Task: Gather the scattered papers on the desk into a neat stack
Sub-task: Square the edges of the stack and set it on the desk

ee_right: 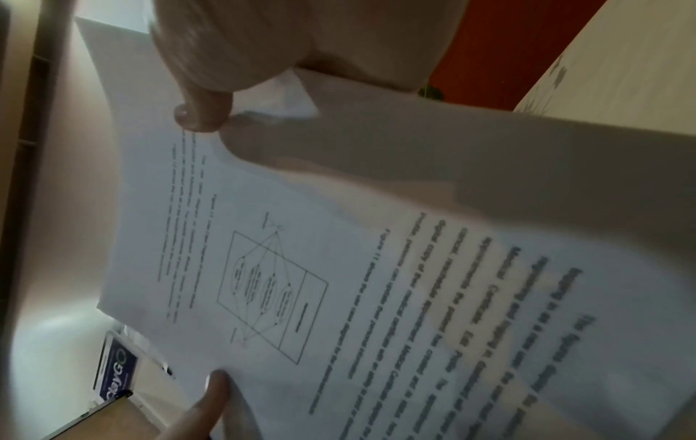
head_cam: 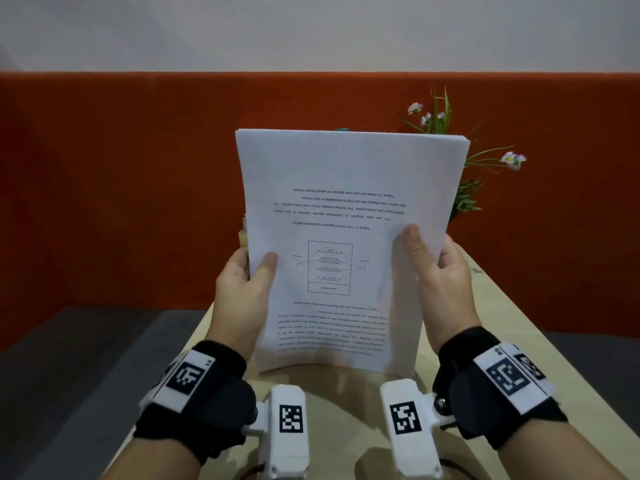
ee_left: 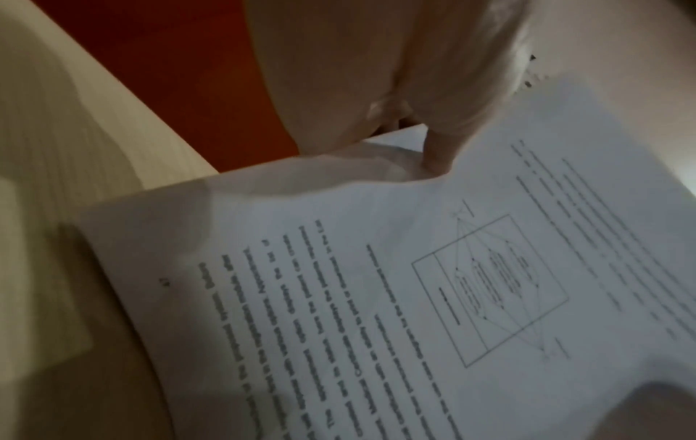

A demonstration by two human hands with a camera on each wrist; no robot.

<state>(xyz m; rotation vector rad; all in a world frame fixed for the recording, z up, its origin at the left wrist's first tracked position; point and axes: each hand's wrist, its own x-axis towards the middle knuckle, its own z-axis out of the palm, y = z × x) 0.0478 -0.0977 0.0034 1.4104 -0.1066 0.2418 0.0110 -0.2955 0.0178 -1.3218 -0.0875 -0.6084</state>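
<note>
A stack of white printed papers point(head_cam: 343, 188) stands upright above the light wooden desk point(head_cam: 491, 306), its bottom edge close to the desk top. The front sheet shows upside-down text and a boxed diagram. My left hand point(head_cam: 242, 282) grips the stack's left edge, thumb on the front and fingers behind. My right hand point(head_cam: 436, 268) grips the right edge the same way. In the left wrist view the papers point(ee_left: 376, 282) fill the frame under my left thumb point(ee_left: 437, 154). The right wrist view shows the papers point(ee_right: 339, 268) with my right thumb point(ee_right: 203, 110) pressed on them.
A potted plant with small pink flowers point(head_cam: 450, 133) stands behind the papers on the right. An orange partition point(head_cam: 138, 168) backs the desk. A small wooden item point(head_cam: 243, 233) peeks out at the stack's left edge. A blue-and-white printed card point(ee_right: 113, 369) appears in the right wrist view.
</note>
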